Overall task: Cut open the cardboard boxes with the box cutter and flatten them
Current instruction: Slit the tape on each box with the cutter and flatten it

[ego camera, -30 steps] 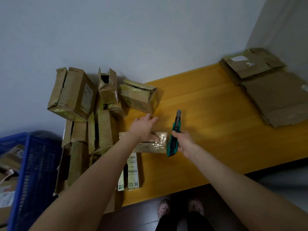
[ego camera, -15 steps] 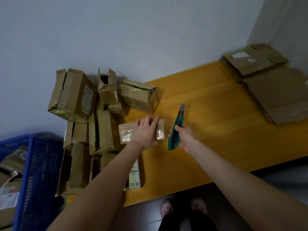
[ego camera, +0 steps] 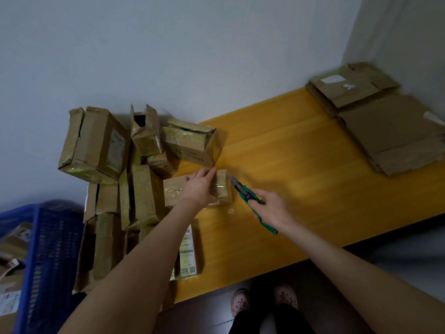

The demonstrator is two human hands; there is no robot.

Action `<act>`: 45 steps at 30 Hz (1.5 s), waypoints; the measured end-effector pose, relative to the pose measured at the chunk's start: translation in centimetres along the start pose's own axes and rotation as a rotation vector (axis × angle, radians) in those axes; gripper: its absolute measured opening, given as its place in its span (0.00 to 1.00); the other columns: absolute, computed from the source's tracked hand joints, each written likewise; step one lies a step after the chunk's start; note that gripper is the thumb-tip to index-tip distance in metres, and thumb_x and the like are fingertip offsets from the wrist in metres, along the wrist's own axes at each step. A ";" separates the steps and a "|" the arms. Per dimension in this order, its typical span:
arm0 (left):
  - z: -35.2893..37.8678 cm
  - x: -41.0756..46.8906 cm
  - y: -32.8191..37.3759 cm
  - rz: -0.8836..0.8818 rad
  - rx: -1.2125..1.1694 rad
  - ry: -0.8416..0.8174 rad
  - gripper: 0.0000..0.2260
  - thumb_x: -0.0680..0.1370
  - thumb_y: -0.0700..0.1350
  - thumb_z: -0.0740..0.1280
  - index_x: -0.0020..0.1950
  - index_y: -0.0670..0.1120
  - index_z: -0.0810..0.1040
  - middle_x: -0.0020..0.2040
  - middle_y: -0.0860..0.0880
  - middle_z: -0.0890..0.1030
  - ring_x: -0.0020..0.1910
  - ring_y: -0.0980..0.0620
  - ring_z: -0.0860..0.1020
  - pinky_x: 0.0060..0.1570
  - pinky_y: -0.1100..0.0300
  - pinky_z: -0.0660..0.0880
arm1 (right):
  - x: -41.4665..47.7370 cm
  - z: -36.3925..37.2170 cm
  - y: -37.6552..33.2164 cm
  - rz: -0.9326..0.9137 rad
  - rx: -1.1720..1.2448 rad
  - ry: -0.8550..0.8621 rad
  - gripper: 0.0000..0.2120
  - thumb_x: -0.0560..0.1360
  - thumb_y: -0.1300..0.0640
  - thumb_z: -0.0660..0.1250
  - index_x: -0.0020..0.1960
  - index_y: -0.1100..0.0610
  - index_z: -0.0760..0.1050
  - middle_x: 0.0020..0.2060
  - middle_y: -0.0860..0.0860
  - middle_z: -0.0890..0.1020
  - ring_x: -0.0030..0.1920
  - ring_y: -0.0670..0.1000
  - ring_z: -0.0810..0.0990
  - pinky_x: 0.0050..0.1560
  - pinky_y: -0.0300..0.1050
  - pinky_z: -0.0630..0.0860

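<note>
Clamping round the handle of the green box cutter (ego camera: 245, 191), the grip of the right hand (ego camera: 272, 208) is aiming the blade toward ten o'clock, its tip just beside the right end of the small taped box (ego camera: 222, 189). The left hand (ego camera: 199, 186) is pressing straight fingers (ego camera: 209, 173) on that box, which is lying on the desk (ego camera: 301, 189) at three o'clock of the pile of boxes (ego camera: 96, 141). The cut seems about to begin. Next, the blade is needing to slit the end tape, clear of those fingers.
</note>
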State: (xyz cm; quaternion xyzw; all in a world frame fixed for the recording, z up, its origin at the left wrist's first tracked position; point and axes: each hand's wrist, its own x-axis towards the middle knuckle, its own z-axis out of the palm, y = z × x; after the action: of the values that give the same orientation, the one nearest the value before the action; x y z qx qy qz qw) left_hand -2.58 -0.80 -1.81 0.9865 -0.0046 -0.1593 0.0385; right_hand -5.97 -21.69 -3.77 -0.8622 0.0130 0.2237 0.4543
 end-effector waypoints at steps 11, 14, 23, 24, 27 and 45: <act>0.4 -0.5 0.2 -0.004 -0.007 0.041 0.41 0.73 0.49 0.73 0.79 0.51 0.53 0.75 0.50 0.62 0.74 0.48 0.59 0.75 0.47 0.56 | 0.3 -0.6 0.6 -0.076 -0.029 -0.065 0.22 0.78 0.51 0.65 0.71 0.50 0.70 0.31 0.44 0.79 0.33 0.50 0.79 0.35 0.49 0.77; 0.3 -0.5 0.2 -0.006 -0.008 0.031 0.41 0.74 0.49 0.73 0.79 0.51 0.52 0.75 0.50 0.62 0.75 0.47 0.59 0.75 0.47 0.57 | 0.1 -0.9 0.4 -0.077 -0.041 -0.096 0.22 0.78 0.52 0.65 0.71 0.51 0.71 0.38 0.43 0.79 0.36 0.50 0.79 0.39 0.50 0.78; 0.3 -0.2 0.2 -0.007 0.006 0.008 0.41 0.73 0.49 0.73 0.80 0.51 0.52 0.76 0.49 0.61 0.75 0.47 0.58 0.74 0.43 0.57 | -0.4 -1.9 0.5 -0.091 -0.196 -0.145 0.23 0.77 0.50 0.66 0.71 0.49 0.70 0.52 0.48 0.84 0.43 0.51 0.83 0.43 0.52 0.81; 0.2 -0.2 0.1 -0.004 0.003 0.006 0.41 0.73 0.49 0.73 0.80 0.51 0.52 0.76 0.49 0.61 0.75 0.46 0.59 0.74 0.44 0.57 | -0.4 -2.1 0.7 -0.083 -0.190 -0.159 0.22 0.77 0.50 0.66 0.70 0.48 0.70 0.52 0.49 0.84 0.43 0.51 0.83 0.44 0.52 0.82; -0.1 0.0 0.1 -0.007 -0.005 0.014 0.40 0.73 0.50 0.73 0.79 0.51 0.53 0.75 0.49 0.63 0.73 0.46 0.61 0.73 0.44 0.59 | -0.3 -2.6 1.7 0.010 -0.032 -0.112 0.20 0.76 0.52 0.67 0.68 0.51 0.74 0.41 0.52 0.85 0.37 0.50 0.82 0.39 0.48 0.80; 0.7 -0.2 -1.5 -0.197 -0.407 -0.026 0.28 0.80 0.56 0.61 0.78 0.53 0.56 0.70 0.45 0.71 0.65 0.44 0.73 0.62 0.48 0.73 | 7.6 -0.5 1.2 0.354 -0.094 0.081 0.29 0.80 0.66 0.58 0.78 0.56 0.54 0.69 0.58 0.71 0.61 0.61 0.75 0.54 0.53 0.77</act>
State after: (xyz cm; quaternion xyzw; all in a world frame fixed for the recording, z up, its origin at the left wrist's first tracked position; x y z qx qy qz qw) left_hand -2.98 0.65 -2.50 0.9520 0.1233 -0.1726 0.2209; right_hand 0.82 -21.44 -7.48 -0.8750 0.1724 0.2655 0.3662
